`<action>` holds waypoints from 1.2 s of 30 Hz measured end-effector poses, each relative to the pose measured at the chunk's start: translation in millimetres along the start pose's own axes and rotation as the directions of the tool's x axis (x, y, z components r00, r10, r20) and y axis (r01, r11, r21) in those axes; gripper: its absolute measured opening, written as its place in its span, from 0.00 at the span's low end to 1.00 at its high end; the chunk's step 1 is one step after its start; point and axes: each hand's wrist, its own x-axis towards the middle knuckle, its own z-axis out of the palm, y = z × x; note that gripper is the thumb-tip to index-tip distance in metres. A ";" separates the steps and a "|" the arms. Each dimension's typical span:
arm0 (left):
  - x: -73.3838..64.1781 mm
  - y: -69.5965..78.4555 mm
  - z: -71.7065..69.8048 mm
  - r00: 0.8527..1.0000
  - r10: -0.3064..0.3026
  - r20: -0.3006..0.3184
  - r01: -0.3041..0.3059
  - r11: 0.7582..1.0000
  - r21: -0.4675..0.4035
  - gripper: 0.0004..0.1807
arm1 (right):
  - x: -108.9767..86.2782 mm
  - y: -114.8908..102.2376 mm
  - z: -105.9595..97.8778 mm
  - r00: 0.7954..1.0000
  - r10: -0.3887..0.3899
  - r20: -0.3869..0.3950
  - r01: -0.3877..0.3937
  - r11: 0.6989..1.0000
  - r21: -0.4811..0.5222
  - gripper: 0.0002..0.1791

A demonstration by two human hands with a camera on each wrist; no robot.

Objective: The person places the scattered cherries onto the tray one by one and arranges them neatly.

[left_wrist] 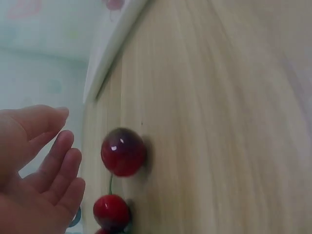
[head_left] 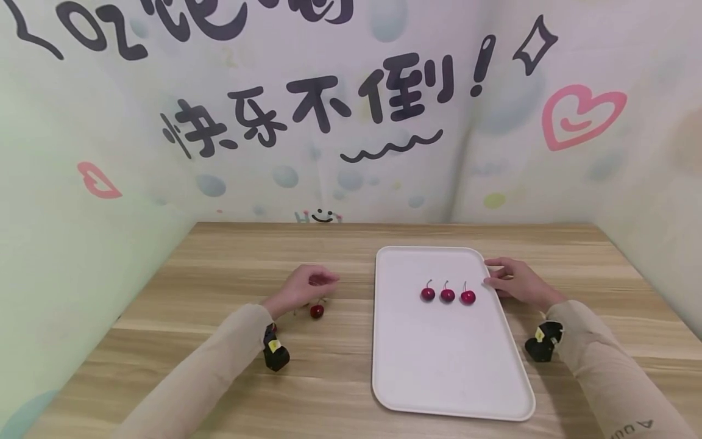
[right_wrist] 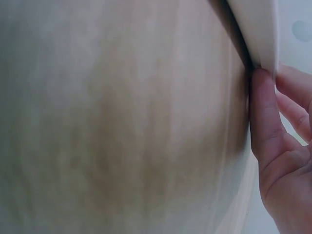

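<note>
Here, the right hand (head_left: 514, 281) pinches the tray (head_left: 450, 366) at its one o'clock edge; three cherries (head_left: 447, 296) lie toward twelve. The left hand (head_left: 306, 286), grip empty and parted, hangs near loose cherries (left_wrist: 124, 152) off the tray's nine o'clock. Pinching one by its stem, tray held still, should disturb the others least.

On wood-grain tbl (head_left: 334, 378), white rect. tray (head_left: 439, 360) is set R of ctr; loose red cherries (head_left: 317, 311) are laid to its L.

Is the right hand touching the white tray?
Touching. The right wrist view shows the right hand with its thumb against the edge of the white tray.
</note>
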 end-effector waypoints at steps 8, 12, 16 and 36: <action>-7.3 -13.5 -5.5 1.000 0.007 0.029 -0.008 0.999 0.032 0.12 | 0.3 0.1 0.9 1.000 -0.001 -0.002 0.002 1.000 0.016 0.31; -8.7 -12.8 -6.5 0.999 0.015 0.039 -0.018 0.996 0.087 0.13 | 0.3 0.4 0.7 1.000 -0.001 -0.004 0.001 1.000 0.009 0.32; -7.9 -11.6 -5.2 0.999 -0.016 0.052 0.008 0.987 0.161 0.13 | 0.2 -0.1 1.3 1.000 -0.006 -0.001 0.007 1.000 0.025 0.31; -7.1 -11.1 -2.8 0.998 0.004 0.058 -0.018 0.969 0.246 0.07 | -0.1 0.8 0.8 1.000 0.005 -0.005 -0.005 1.000 0.002 0.32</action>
